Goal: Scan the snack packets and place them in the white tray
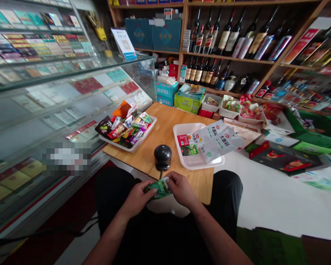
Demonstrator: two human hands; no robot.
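Note:
Between my two hands, over my lap, is a small green snack packet. My left hand grips its left end, thumb on top. At the other end, my right hand pinches the upper right corner. Just beyond the packet, a black dome-shaped device with a cable stands near the edge of the wooden table. To its left, a white tray is heaped with colourful snack packets. On the right, another white tray holds grey-white packets, a red packet and a green one.
A glass display counter runs along the left. Shelves of bottles rise at the back. Behind the table stand a green box and several small bins of snacks. Dark gift boxes lie to the right.

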